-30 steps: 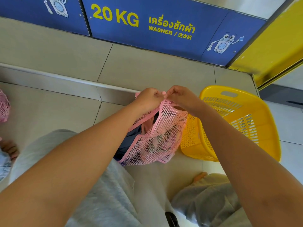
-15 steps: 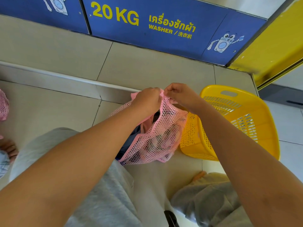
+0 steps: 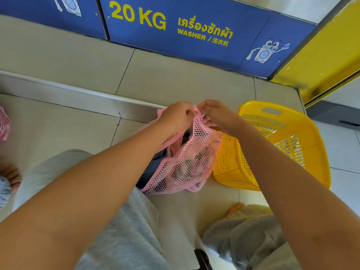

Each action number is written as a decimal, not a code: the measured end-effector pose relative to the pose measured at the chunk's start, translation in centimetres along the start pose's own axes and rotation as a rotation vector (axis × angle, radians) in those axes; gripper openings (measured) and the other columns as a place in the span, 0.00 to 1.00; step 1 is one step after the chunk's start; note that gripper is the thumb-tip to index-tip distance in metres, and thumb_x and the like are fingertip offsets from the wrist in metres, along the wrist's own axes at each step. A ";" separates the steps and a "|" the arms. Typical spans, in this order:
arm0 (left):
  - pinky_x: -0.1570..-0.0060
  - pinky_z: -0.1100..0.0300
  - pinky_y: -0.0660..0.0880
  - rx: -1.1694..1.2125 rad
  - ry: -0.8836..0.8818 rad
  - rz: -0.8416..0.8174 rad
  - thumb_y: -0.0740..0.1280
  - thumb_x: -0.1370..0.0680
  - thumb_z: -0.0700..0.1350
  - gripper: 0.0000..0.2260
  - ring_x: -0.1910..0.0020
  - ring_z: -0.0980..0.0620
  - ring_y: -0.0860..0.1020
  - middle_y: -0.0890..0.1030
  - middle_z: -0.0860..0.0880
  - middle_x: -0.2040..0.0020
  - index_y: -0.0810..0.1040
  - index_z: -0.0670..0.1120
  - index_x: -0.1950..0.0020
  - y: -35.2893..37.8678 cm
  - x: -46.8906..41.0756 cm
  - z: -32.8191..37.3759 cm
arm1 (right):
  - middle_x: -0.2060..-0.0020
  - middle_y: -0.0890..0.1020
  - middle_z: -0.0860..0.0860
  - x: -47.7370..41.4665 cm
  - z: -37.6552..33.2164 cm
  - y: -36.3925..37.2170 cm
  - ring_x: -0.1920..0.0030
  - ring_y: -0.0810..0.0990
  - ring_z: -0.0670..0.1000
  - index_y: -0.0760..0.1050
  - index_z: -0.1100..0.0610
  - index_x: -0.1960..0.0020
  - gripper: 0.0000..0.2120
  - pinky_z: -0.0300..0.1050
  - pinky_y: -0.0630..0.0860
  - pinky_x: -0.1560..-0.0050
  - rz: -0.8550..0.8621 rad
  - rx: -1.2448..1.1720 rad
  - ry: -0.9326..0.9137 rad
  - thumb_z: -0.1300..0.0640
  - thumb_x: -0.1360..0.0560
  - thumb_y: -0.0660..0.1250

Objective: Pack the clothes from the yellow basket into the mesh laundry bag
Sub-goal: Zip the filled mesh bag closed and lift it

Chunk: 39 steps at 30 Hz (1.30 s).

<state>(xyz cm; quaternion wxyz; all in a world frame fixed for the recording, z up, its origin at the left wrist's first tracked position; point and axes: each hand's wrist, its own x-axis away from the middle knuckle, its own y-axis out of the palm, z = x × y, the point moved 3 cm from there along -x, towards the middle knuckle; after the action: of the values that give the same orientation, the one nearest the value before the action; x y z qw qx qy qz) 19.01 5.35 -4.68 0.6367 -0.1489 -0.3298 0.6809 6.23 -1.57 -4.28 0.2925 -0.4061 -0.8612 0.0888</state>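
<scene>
Bare forearms (image 3: 93, 193) — soft grey marl trousers (image 3: 128, 240)

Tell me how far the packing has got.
Done: clothes sit inside the pink mesh bag; the yellow basket shows none. In hand: left hand and right hand pinch its top edge. Left: closing the bag; its mouth gapes open.

Pale beige floor tiles (image 3: 58, 133) fill the left and middle of the frame, and a whitish edge strip (image 3: 58, 84) runs from the left edge toward the centre along a raised tiled step (image 3: 175, 75). Across the top stands a blue panel (image 3: 204, 12) lettered "20 KG" and "WASHER" in yellow, with a cartoon washing machine (image 3: 265, 53) at its right end. A yellow panel (image 3: 321, 55) slants through the upper right under bright, even light.
</scene>
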 end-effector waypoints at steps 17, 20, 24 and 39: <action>0.55 0.49 0.77 0.103 -0.006 0.058 0.62 0.17 0.41 0.12 0.62 0.47 0.76 0.83 0.35 0.55 0.78 0.38 0.57 -0.9 -0.3 -0.3 | 0.48 0.81 0.54 -0.4 -1.1 -0.5 0.50 0.77 0.50 0.78 0.59 0.45 0.17 0.46 0.70 0.46 -0.039 0.283 -0.038 0.48 0.19 0.58; 0.52 0.48 0.78 0.076 -0.002 0.031 0.62 0.17 0.42 0.13 0.61 0.44 0.78 0.83 0.38 0.58 0.78 0.40 0.59 -0.8 -0.1 -0.4 | 0.57 0.79 0.54 -0.4 -0.9 -0.3 0.58 0.74 0.47 0.77 0.61 0.52 0.11 0.42 0.70 0.53 -0.050 0.169 -0.080 0.53 0.20 0.62; 0.52 0.47 0.79 0.089 -0.021 -0.026 0.62 0.16 0.43 0.12 0.63 0.44 0.79 0.80 0.45 0.63 0.79 0.44 0.58 -0.9 0.1 -0.3 | 0.59 0.74 0.56 -0.1 -0.5 -0.1 0.59 0.72 0.50 0.73 0.55 0.57 0.07 0.42 0.68 0.57 -0.072 -0.014 -0.075 0.56 0.21 0.65; 0.60 0.55 0.65 -0.107 -0.118 0.146 0.60 0.17 0.42 0.14 0.57 0.44 0.73 0.76 0.39 0.57 0.75 0.39 0.61 -5.6 0.3 -2.8 | 0.39 0.76 0.57 -0.7 -0.2 -3.6 0.35 0.68 0.61 0.71 0.57 0.39 0.13 0.56 0.63 0.39 0.733 0.807 0.112 0.54 0.20 0.57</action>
<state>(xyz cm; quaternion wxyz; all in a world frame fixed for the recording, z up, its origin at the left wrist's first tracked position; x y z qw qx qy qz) 24.97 6.20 -3.09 0.5562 -0.1660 -0.3908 0.7144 4.38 -4.48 -3.06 0.4203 -0.5392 -0.5439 0.4866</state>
